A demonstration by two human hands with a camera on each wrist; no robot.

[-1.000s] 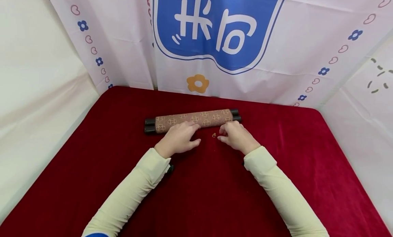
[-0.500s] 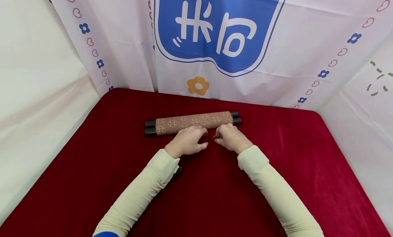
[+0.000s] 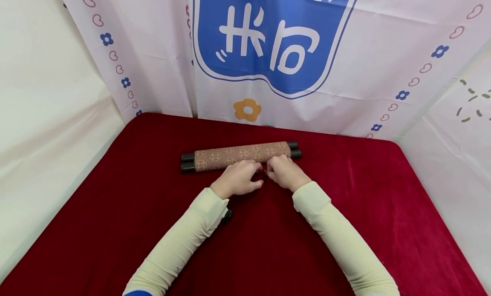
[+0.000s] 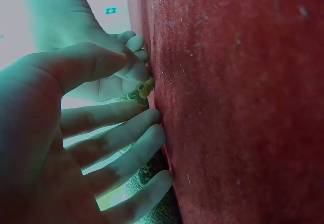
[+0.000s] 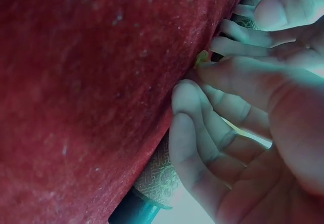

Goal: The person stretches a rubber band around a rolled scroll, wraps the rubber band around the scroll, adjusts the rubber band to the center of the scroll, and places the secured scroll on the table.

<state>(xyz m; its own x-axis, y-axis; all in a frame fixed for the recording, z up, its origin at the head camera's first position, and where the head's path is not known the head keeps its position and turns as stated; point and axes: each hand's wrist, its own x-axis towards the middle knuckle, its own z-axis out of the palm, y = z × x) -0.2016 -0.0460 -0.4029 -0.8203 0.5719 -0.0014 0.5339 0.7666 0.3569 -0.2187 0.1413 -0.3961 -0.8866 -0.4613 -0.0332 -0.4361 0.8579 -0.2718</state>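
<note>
A rolled scroll point(image 3: 238, 154) in brown cloth with gold flower motifs lies across the table, its black rod ends point(image 3: 187, 162) showing at both sides. Just in front of it, my right hand point(image 3: 287, 172) pinches a small yellowish piece with a hole point(image 4: 146, 88) between thumb and index finger, low against the cloth. The same small yellowish piece point(image 5: 202, 57) peeks past the thumb tip in the right wrist view; its exact kind is unclear. My left hand point(image 3: 237, 178) is beside it, fingers spread and fairly straight, fingertips at the cloth near the scroll, holding nothing visible.
Red velvet cloth point(image 3: 261, 245) covers the table. A white printed curtain point(image 3: 368, 66) with a blue emblem hangs behind the far edge, and white fabric walls point(image 3: 50, 96) stand at both sides.
Both hands have moved closer together in front of the scroll. The small piece, lying bare on the cloth a second ago, is now between my right thumb and index finger.
</note>
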